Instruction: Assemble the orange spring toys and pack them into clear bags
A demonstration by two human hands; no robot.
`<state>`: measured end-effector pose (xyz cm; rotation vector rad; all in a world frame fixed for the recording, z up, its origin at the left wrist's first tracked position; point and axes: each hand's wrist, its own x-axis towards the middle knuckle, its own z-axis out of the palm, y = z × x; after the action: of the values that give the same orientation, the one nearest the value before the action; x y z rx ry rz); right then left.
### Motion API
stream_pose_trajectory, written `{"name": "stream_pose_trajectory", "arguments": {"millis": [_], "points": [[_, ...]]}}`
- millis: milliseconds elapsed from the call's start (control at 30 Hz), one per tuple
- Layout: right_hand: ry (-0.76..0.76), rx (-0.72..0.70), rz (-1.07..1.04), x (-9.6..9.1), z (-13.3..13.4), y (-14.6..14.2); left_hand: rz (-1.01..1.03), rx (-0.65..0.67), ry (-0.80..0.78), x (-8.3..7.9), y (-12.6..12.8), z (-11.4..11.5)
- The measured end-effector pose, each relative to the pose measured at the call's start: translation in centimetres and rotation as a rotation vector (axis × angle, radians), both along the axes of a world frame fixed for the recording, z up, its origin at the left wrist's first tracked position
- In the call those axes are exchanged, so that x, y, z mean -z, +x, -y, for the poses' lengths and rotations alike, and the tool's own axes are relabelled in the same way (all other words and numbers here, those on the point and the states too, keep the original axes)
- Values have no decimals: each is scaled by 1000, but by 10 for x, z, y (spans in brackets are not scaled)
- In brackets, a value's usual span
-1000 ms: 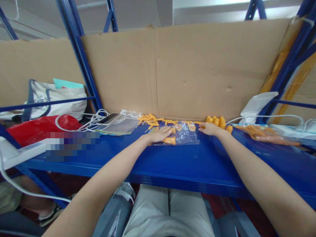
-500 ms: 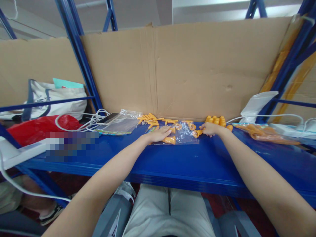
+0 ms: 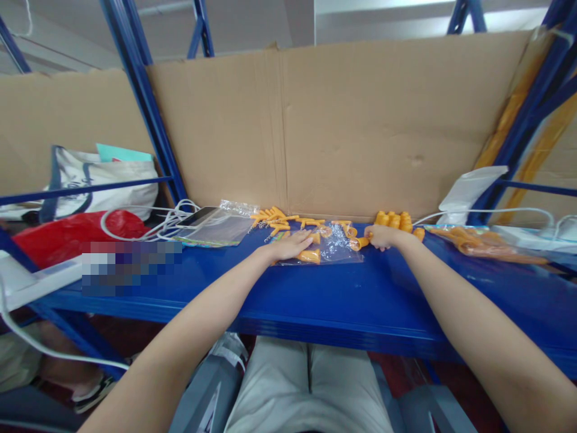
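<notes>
My left hand [image 3: 292, 245] lies flat with fingers stretched out on a clear plastic bag [image 3: 336, 248] that holds orange plastic cones, on the blue shelf [image 3: 342, 294]. My right hand [image 3: 382, 236] is closed on a small orange trumpet-shaped piece [image 3: 359, 243] at the bag's right edge. Behind my left hand lie several thin orange parts [image 3: 273, 219]. A cluster of orange caps [image 3: 396, 220] stands just behind my right hand.
A brown cardboard sheet [image 3: 360, 126] backs the shelf. At the left are a phone under a clear bag [image 3: 211, 226], white cables [image 3: 148, 225], a red bag [image 3: 67, 234] and a white tote [image 3: 103, 180]. More orange parts in plastic [image 3: 482, 243] and a white pouch [image 3: 469, 189] lie right.
My right hand picked up an orange trumpet-shaped piece and drew it slightly toward the bag's edge. My left hand stayed flat on the bag.
</notes>
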<state>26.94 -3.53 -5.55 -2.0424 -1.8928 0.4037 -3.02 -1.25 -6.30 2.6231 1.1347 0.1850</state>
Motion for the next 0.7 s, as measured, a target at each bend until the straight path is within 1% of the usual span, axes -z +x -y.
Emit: {"name": "stream_pose_trajectory", "arguments": {"millis": [100,200,300,400,567,700], "points": [[23,1,-43,1,-2,3,6,11,5,0,0,0],[4,9,36,-1,0,2,18,16,6,0,-1,0],[17,-14,134,-6,4,-1,19,20,15,0,-1,-1],[46,-16,150,-10,7,-4,20,26,21,1,-1,-2],[153,2,125,-13,6,-4,8,14,13,-1,-1,-1],[222,-17,192,-12,1,-2,35,26,12,-1,-2,0]]}}
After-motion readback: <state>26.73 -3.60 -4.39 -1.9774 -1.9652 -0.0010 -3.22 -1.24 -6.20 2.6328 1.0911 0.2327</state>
